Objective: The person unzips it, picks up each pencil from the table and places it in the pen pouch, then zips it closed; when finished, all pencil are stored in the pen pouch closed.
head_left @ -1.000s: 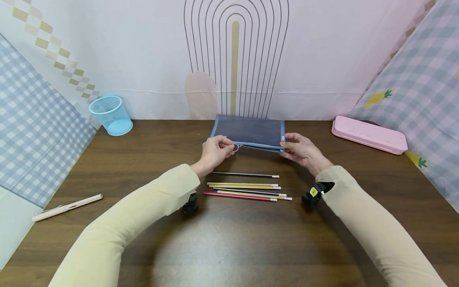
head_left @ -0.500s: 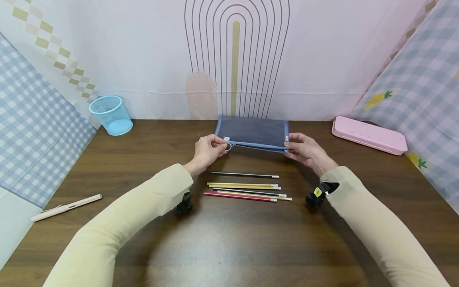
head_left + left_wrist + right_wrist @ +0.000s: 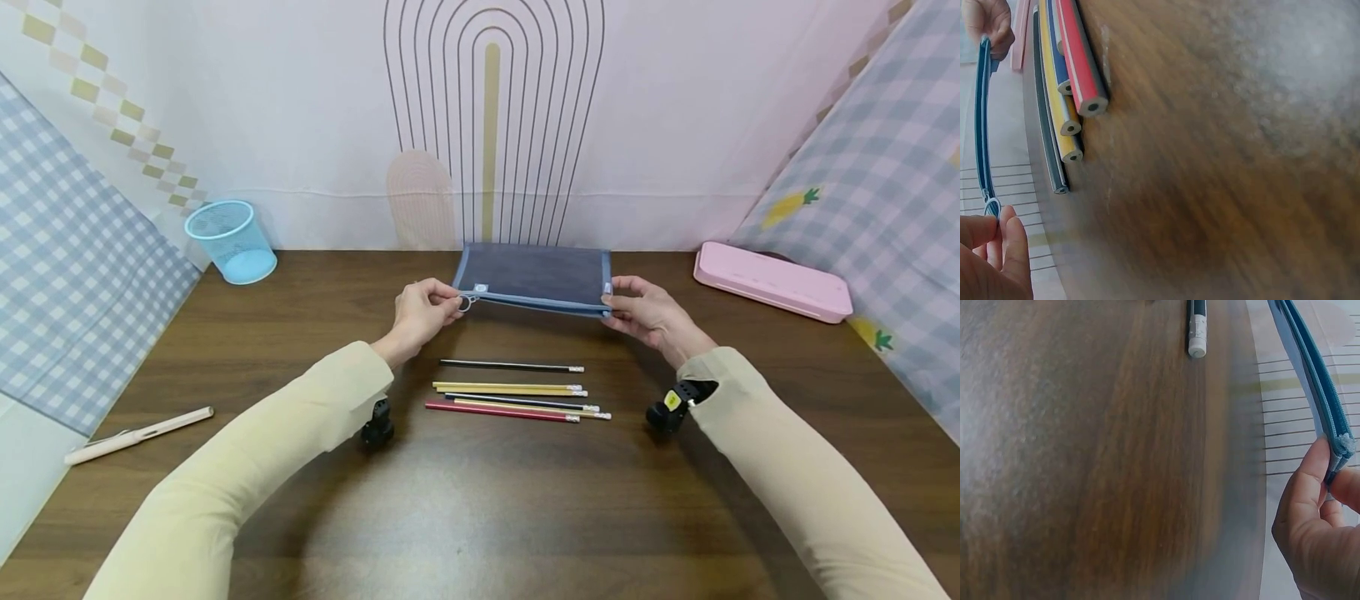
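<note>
A dark blue mesh zipper pouch [image 3: 536, 273] with light blue edging is held at the back of the table, its zipper side toward me. My left hand [image 3: 422, 315] pinches the ring-shaped zipper pull [image 3: 467, 303] by the pouch's front left corner. At the front right corner my right hand [image 3: 651, 315] grips the pouch between thumb and fingers. Along the zipper [image 3: 1319, 372], the right wrist view shows the two sides parted. Several pencils lie side by side in front of the pouch, among them a red pencil [image 3: 502, 411] and a black pencil [image 3: 512, 366].
A light blue mesh pen cup [image 3: 238, 242] stands at the back left. To the left lies a white pen [image 3: 140, 435]. A pink pencil case [image 3: 772, 282] sits at the back right. Patterned cloth [image 3: 300, 117] hangs behind and at both sides of the table.
My left hand has drawn the zipper pull leftward to the pouch's left end. The pouch and my right hand have shifted slightly right. The pencils have stayed in place.
</note>
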Available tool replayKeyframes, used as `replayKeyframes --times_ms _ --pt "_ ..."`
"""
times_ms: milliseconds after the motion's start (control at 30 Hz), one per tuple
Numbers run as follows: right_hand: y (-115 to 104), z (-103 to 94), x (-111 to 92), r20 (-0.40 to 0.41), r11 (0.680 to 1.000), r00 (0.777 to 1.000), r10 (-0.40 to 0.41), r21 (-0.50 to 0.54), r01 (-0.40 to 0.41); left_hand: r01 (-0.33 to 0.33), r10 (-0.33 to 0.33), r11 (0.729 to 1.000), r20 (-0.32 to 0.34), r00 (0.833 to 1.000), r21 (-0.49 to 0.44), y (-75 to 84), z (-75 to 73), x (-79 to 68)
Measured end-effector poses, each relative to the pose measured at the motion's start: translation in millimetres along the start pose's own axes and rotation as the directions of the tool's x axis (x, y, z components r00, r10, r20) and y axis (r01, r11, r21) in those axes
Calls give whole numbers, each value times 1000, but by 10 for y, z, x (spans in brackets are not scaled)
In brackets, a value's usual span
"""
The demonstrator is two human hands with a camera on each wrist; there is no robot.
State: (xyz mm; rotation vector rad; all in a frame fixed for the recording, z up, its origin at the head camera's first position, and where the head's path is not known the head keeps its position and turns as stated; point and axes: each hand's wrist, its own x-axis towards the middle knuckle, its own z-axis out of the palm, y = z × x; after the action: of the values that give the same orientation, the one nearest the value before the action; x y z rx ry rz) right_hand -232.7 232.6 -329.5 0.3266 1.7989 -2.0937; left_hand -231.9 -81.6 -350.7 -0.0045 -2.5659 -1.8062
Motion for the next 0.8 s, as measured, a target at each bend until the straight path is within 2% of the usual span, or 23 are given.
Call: replayKeyframes --times_ms 567,800 --pt "-31 -10 -15 5 1000 1000 9 -16 -9 -19 19 1000 4 1000 3 -12 -23 7" --pt "-55 -50 -17 10 1000 1000 -5 4 5 -10 10 1000 -10 1000 15 -39 -93 10"
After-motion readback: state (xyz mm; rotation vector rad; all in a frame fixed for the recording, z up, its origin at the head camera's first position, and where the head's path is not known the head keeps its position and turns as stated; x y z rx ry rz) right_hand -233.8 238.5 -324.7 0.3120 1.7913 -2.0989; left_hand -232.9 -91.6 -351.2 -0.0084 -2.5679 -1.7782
